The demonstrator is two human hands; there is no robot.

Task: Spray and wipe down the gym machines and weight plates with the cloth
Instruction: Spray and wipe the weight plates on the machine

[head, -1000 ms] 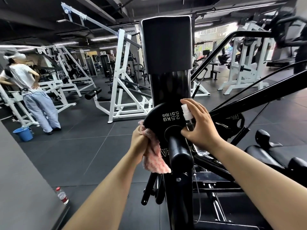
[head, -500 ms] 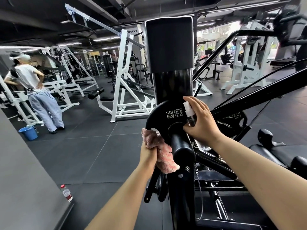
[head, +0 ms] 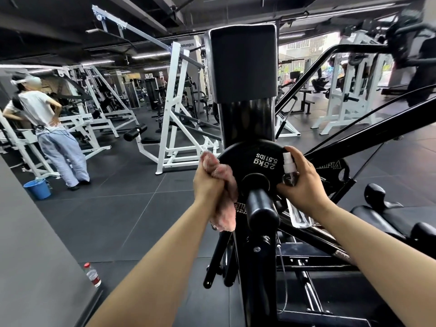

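Observation:
A black 2.5 kg weight plate (head: 257, 159) sits on a black peg (head: 262, 208) of the black gym machine (head: 245, 114). My left hand (head: 207, 182) grips a pink cloth (head: 225, 208) and presses it against the plate's left edge. My right hand (head: 306, 182) holds a small clear spray bottle (head: 290, 171) with a white nozzle at the plate's right edge. The bottle's lower end (head: 299, 215) shows below my palm.
A person (head: 49, 128) stands at the far left beside white machines, with a blue bucket (head: 39, 188) at their feet. A water bottle (head: 93, 274) stands on the floor by a grey wall. A white rack (head: 174, 109) stands behind. Black pads (head: 382, 208) lie to the right.
My left hand has slid the pink cloth up along the plate's left edge. The right hand with the spray bottle stays at the plate's right side.

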